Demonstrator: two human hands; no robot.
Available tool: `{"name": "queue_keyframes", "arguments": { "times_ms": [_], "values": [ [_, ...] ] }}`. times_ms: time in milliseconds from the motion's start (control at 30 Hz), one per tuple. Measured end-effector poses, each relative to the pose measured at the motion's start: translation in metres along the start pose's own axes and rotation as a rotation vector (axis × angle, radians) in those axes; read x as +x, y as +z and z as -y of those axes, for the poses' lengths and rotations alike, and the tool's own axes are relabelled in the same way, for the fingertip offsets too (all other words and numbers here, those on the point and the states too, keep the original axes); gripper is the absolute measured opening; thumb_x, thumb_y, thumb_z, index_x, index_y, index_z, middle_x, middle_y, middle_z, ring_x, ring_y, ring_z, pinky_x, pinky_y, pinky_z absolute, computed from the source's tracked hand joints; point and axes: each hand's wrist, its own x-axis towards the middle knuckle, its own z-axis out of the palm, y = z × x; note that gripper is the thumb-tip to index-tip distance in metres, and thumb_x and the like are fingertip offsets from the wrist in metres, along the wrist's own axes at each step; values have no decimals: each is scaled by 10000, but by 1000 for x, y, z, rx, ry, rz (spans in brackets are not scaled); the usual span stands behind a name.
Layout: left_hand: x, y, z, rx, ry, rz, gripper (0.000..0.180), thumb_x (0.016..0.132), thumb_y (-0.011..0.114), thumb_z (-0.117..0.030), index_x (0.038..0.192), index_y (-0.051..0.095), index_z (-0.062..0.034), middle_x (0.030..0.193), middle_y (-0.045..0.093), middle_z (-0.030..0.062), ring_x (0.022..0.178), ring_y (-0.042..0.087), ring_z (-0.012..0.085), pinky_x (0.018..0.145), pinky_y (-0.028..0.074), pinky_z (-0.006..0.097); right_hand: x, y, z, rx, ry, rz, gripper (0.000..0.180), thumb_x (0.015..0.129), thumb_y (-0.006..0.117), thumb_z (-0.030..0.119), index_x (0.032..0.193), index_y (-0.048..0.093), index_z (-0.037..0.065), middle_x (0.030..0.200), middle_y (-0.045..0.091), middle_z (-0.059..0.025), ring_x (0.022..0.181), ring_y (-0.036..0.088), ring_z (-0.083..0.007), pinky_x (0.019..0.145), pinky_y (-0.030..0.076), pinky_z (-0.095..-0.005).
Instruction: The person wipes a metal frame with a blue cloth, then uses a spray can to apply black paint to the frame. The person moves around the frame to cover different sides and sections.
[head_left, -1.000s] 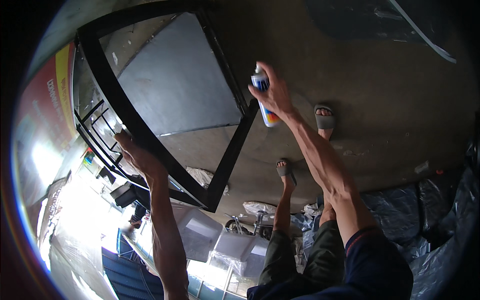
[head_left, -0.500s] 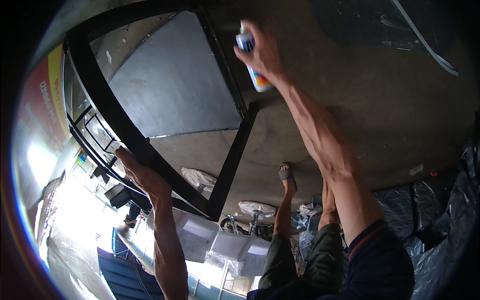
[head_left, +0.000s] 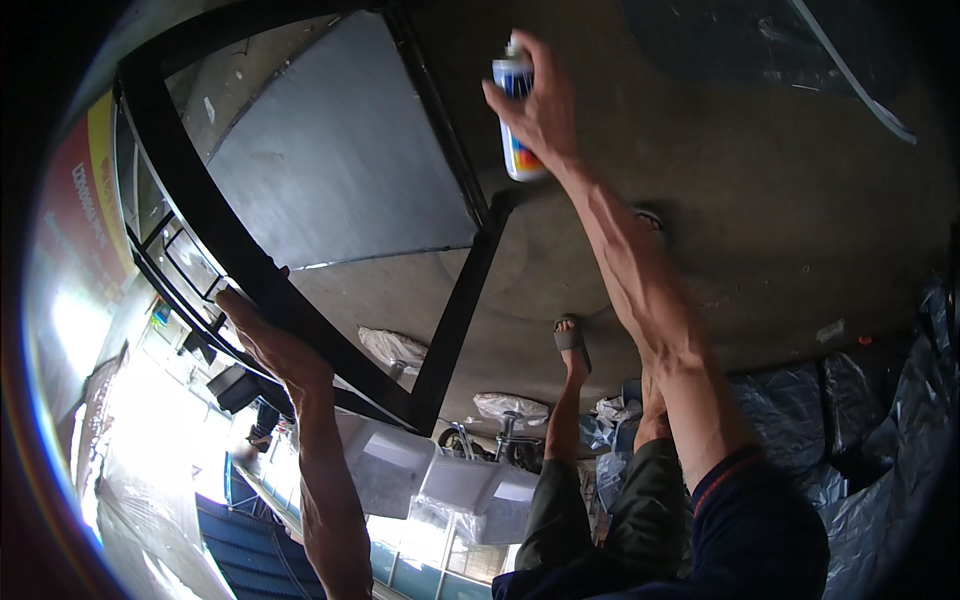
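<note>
A black metal frame (head_left: 452, 320) with a grey sheet panel (head_left: 340, 170) stands tilted on the concrete floor. My left hand (head_left: 268, 345) grips the frame's near bar at lower left. My right hand (head_left: 540, 110) is raised past the frame's right upright and holds a spray can (head_left: 516, 125), white and blue with a coloured band, its nozzle end toward the top of the picture. My forearms come in from the lower edge.
My feet in sandals (head_left: 570, 340) rest on the concrete floor (head_left: 760, 220). Dark plastic sheeting (head_left: 860, 400) lies at right. Crumpled white bags (head_left: 395, 345) and clear plastic bins (head_left: 440, 475) sit below the frame. A red and yellow banner (head_left: 85, 220) hangs at left.
My right hand has carried the spray can up and to the left along the frame's right upright. My left hand has kept its grip on the near bar.
</note>
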Motion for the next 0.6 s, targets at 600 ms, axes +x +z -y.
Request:
{"name": "queue_keyframes", "arguments": {
  "times_ms": [600],
  "values": [
    [-1,5,-5,-141,24,-22,842,1104,236,-738,1298,641,-26,1101,722,155,949,656,179,872,520,350,-65,-20,7,14,42,208,720,829,881,175,1464,542,158,1155,657,-198,1012,702,-415,859,599,-503]
  ]
}}
